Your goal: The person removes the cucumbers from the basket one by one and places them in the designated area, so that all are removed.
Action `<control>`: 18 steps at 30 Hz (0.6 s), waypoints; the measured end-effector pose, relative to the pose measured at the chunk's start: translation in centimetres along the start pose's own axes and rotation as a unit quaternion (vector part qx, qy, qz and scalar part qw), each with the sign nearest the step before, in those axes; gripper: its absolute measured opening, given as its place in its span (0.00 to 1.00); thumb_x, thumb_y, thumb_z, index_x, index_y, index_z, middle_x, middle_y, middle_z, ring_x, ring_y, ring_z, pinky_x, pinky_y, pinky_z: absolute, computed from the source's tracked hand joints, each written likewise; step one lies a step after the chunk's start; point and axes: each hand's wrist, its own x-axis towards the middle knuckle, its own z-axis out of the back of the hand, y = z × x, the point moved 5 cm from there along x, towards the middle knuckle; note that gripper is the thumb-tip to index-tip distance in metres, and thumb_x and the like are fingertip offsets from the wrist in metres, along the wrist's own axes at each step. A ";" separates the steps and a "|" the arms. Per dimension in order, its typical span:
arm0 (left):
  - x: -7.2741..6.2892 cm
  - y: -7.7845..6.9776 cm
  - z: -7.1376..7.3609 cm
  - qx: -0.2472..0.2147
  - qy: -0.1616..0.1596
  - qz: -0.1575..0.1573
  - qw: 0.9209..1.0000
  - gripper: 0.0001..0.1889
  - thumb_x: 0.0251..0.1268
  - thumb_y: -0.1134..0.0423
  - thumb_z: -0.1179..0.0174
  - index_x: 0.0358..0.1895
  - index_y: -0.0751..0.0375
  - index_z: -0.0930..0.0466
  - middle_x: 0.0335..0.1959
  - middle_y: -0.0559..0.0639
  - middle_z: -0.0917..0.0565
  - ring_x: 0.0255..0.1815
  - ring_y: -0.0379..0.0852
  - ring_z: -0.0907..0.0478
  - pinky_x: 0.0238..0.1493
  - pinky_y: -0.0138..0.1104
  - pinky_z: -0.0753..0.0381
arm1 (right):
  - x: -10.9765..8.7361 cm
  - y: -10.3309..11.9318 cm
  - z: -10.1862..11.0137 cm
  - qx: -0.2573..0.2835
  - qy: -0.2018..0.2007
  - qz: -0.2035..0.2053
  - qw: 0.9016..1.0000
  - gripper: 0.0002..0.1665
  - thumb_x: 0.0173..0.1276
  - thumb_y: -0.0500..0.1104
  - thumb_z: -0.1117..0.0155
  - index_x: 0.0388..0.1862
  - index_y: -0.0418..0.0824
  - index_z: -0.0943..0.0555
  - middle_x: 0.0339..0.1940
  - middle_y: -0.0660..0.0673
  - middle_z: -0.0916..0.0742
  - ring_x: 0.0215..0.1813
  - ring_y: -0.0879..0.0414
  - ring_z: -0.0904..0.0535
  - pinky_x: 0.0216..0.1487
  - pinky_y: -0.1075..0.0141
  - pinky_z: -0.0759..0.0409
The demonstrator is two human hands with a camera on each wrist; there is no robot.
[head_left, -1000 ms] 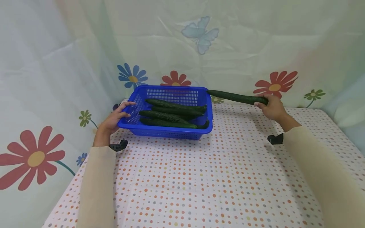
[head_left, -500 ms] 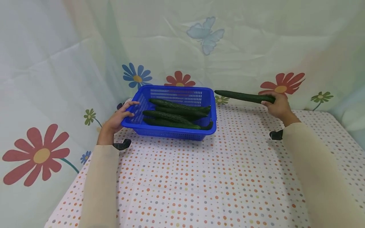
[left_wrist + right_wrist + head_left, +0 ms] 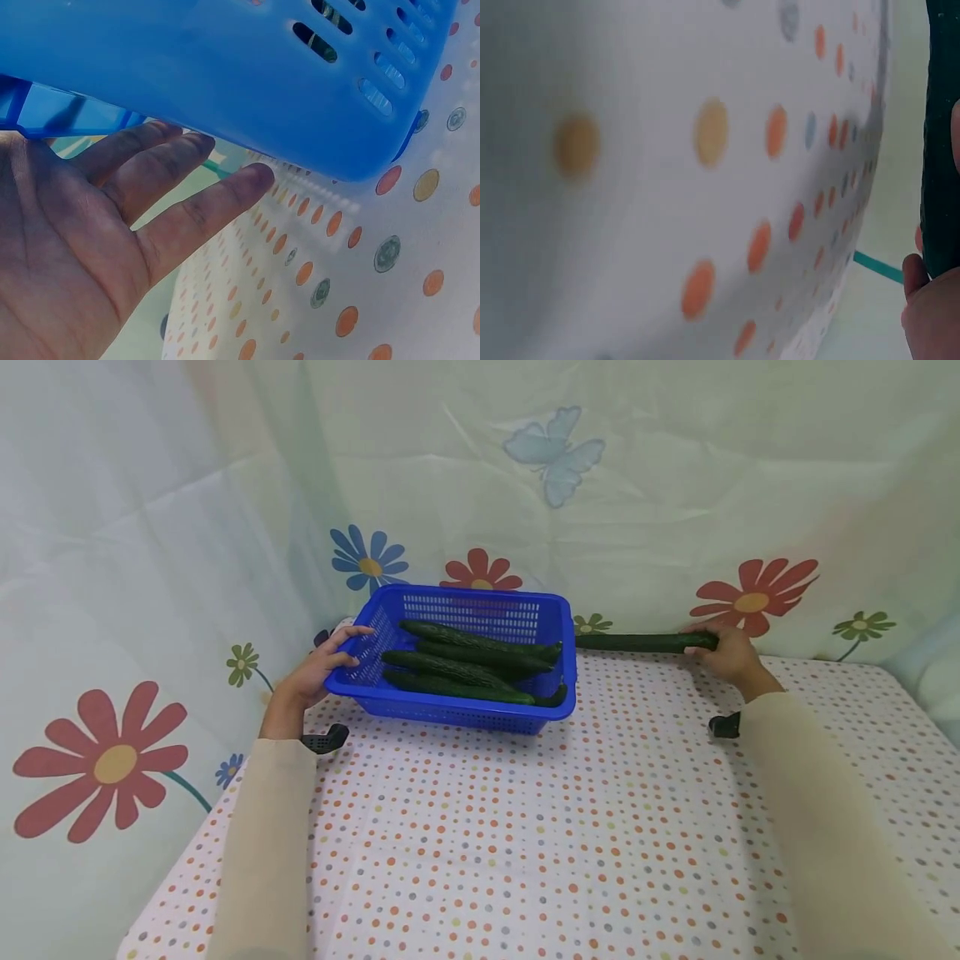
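Note:
A blue plastic basket [image 3: 450, 703] with slotted sides stands on the table, with several dark green cucumbers [image 3: 450, 667] lying in it. At the basket's left end my left hand [image 3: 307, 678] holds the rim, with digits over it in the head view. Other fingers stretch out along the outer wall in the left wrist view. My right hand [image 3: 726, 653] grips the right end of another cucumber [image 3: 630, 643], low over the table to the right of the basket. This cucumber lies about level, its left tip close to or behind the basket's right rim.
A white cloth with coloured dots [image 3: 480, 827] covers the table. Behind and to the left hangs a pale curtain [image 3: 660, 510] printed with flowers and a butterfly. Dark wrist devices [image 3: 327, 739] show beside both sleeves.
My right hand has lowered the cucumber toward the table, and it now lies more level. My left hand stays on the basket rim. The whole head view has shifted slightly.

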 end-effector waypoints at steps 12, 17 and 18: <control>0.2 0.1 0.1 -0.004 0.001 0.000 1.000 0.28 0.70 0.70 0.59 0.70 0.42 0.38 0.79 0.58 0.53 0.75 0.68 0.45 0.66 0.62 0.35 | 0.8 -0.6 -1.3 -0.075 0.061 -0.035 0.995 0.28 0.73 0.50 0.43 0.69 0.42 0.30 0.71 0.24 0.36 0.69 0.20 0.47 0.64 0.25 0.50; 0.1 0.0 0.1 -0.003 0.000 0.002 1.000 0.28 0.69 0.70 0.59 0.70 0.42 0.38 0.79 0.58 0.53 0.74 0.68 0.44 0.65 0.60 0.33 | 0.8 0.3 -0.6 -0.076 0.111 -0.025 0.991 0.35 0.73 0.55 0.45 0.72 0.37 0.35 0.72 0.23 0.37 0.71 0.21 0.48 0.66 0.25 0.52; 0.0 0.0 0.1 -0.003 0.000 0.003 1.000 0.28 0.69 0.70 0.58 0.70 0.42 0.38 0.79 0.58 0.53 0.74 0.68 0.44 0.65 0.59 0.31 | 0.7 0.8 -0.3 -0.084 0.115 -0.019 0.990 0.36 0.73 0.55 0.46 0.72 0.36 0.35 0.71 0.22 0.36 0.71 0.21 0.47 0.67 0.26 0.52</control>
